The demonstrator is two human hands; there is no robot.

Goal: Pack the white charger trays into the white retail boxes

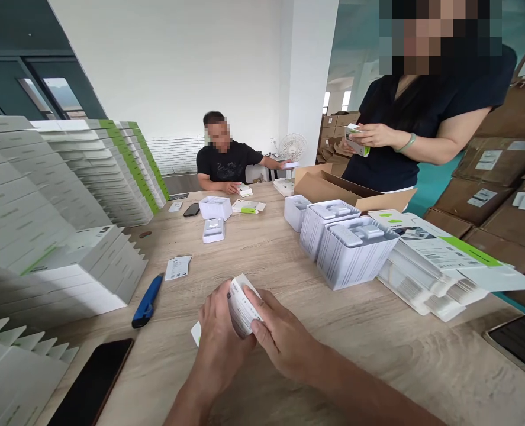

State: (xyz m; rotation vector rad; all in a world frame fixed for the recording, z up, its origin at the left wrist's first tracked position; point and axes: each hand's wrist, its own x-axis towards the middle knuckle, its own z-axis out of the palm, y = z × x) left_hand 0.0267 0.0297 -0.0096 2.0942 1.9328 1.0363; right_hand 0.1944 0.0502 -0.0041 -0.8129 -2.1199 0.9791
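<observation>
Both of my hands hold a small white printed carton (243, 307), tilted above the wooden table. My left hand (220, 322) wraps around its left side, with a white and green flap (195, 333) sticking out behind the fingers. My right hand (284, 331) grips the carton's right edge, thumb on the printed face and fingers along the top. Printed leaflets (178, 268) and a blue box cutter (147, 300) lie to the left of my hands. Nested white moulded trays (355, 254) stand in stacks to the right.
Tall piles of white boxes (80, 266) line the left side. Flattened cartons (440, 254) lie at right by an open cardboard box (355, 189). Phones (93, 378) rest near both front corners. A seated person (224, 163) and a standing person (395, 130) handle small boxes across the table.
</observation>
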